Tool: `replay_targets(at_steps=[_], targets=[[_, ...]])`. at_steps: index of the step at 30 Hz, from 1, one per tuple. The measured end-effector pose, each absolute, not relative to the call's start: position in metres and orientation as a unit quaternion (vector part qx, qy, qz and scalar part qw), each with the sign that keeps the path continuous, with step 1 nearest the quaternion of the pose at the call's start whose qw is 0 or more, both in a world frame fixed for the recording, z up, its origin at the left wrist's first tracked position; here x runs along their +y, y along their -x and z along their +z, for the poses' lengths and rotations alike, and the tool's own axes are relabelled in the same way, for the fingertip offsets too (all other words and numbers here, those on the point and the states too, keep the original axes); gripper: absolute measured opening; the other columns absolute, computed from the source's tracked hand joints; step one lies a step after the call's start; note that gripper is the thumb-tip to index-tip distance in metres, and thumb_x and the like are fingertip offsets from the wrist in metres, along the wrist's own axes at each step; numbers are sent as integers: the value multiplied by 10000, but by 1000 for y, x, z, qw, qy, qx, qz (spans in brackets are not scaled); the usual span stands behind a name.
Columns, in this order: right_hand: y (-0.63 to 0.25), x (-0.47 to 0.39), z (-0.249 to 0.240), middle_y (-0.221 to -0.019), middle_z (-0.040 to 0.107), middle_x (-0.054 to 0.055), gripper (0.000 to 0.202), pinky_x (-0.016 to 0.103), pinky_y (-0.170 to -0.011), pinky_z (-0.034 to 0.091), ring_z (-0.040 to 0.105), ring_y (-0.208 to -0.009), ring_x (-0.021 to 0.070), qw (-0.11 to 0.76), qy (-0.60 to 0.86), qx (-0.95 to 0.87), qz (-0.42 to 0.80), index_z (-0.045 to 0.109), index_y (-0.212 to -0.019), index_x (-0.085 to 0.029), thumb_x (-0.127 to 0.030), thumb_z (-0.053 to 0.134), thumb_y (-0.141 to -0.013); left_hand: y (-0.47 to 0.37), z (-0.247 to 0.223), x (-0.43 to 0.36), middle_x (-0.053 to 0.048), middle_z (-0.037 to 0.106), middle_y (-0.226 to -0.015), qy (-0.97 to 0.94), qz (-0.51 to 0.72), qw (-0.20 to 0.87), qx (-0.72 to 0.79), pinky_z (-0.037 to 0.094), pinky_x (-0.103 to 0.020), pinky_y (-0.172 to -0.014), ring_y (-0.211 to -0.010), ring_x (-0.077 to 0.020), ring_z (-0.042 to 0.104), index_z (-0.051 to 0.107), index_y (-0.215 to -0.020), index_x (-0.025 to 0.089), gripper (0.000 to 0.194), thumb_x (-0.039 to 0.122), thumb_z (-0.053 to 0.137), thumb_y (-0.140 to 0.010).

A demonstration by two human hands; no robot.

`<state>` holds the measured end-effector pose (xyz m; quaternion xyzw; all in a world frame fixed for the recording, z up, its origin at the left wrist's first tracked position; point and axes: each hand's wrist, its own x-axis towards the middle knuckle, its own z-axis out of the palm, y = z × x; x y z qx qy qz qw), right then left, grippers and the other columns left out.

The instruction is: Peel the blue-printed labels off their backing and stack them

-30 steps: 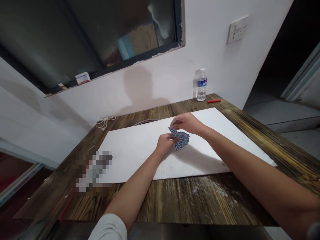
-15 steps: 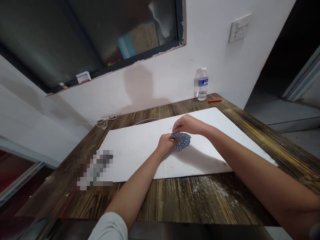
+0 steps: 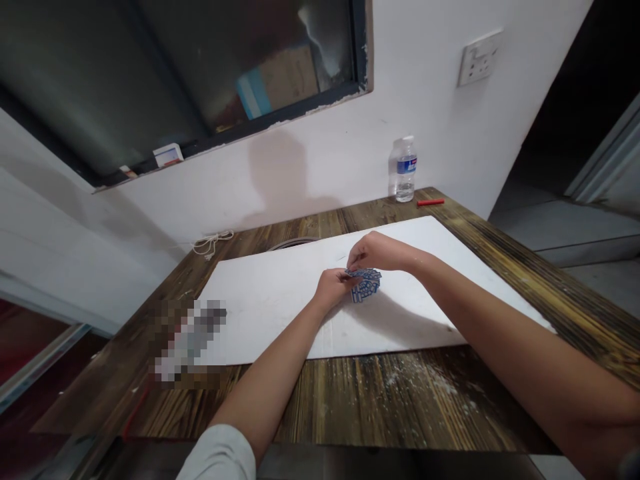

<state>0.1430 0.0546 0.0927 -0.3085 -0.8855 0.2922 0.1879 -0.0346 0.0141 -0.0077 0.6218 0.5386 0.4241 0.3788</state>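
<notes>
My left hand (image 3: 332,288) is closed on the left side of a small blue-and-white patterned piece (image 3: 367,287), thin and openwork in look, with its exact kind too small to make out. It is held just above a white board (image 3: 270,300). At the piece's upper left edge, the fingertips of my right hand (image 3: 369,251) are pinched together and seem to grip that edge. Part of the piece is hidden behind the left thumb.
The board lies on a dark wooden table (image 3: 350,400) with white specks near its front edge. A water bottle (image 3: 405,170) and a red stick (image 3: 431,202) are at the back right. White cord (image 3: 213,243) lies at the back left, and a blurred-out patch covers the left side.
My right fingertips have shifted slightly right and down along the top of the patterned piece, whose upper part tilts a little lower. My left hand has stayed in place.
</notes>
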Motion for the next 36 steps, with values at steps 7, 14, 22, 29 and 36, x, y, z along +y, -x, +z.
replay_targets(at_steps=[7,14,22,29,36], targets=[[-141,55,91,-776,751,17,124,259,-657,485,668,-733,169,194,309,-878,309,768,-793,-218,-213,646,-773,31,1,9,-59,704,-661,-610,429,374,550,429,-287,-586,-608,-183,591,735,-687,122,271,390,754,-645],[-135,83,55,-1106,714,76,274,330,-886,486,645,-1029,207,333,411,-801,280,710,-1064,-203,-257,481,-924,34,5,12,-49,710,-682,-555,520,322,563,448,-274,-651,-660,-183,618,741,-683,140,249,384,756,-638],[-119,77,-9,-1511,384,101,443,596,-1095,240,259,-1407,360,210,374,-898,102,498,-1365,-200,-303,454,-936,51,1,25,-22,644,-612,-395,651,208,614,417,-239,-608,-593,-125,542,663,-630,125,371,488,737,-659],[-120,71,1,-1354,557,128,344,479,-1024,348,467,-1239,301,180,325,-925,76,603,-1226,-182,-285,476,-924,54,0,27,18,552,-529,-326,692,229,603,391,-223,-552,-531,-97,478,610,-578,141,388,502,737,-640],[-121,71,8,-1079,669,128,275,339,-903,410,552,-1056,246,219,320,-920,57,671,-1098,-154,-181,488,-895,55,-2,27,21,544,-541,-330,691,234,600,392,-223,-559,-540,-95,476,591,-570,139,393,498,737,-638]])
